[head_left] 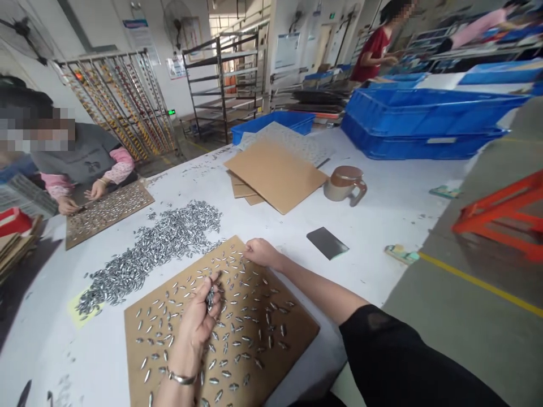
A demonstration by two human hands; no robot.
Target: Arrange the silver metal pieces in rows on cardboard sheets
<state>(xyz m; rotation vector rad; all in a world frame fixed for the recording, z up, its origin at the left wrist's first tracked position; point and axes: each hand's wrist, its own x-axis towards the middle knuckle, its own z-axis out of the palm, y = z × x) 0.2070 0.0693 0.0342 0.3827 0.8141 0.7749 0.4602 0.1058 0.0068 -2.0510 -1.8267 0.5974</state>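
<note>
A brown board [139, 362] lies tilted in view before me, dotted with many small silver spindle-shaped metal pieces [237, 342] set apart from one another. Above its middle, my left hand [203, 311] is turned palm up, its fingers curled round a small clutch of the same metal pieces; a bracelet circles the wrist. My right hand [259, 252] is at the board's far right corner, fingers pinched together close to the surface. Whatever is between those fingertips is too small to make out. Beyond the board's far left edge spreads a long heap of loose metal pieces [148, 249].
Brown boards [278, 169] are stacked at the table's back, beside a brown mug [345, 182] and a dark flat block [327, 243]. Blue crates [424, 124] stand back right. A co-worker [85, 158] handles another covered board [110, 215] at left. An orange stool [504, 220] stands right.
</note>
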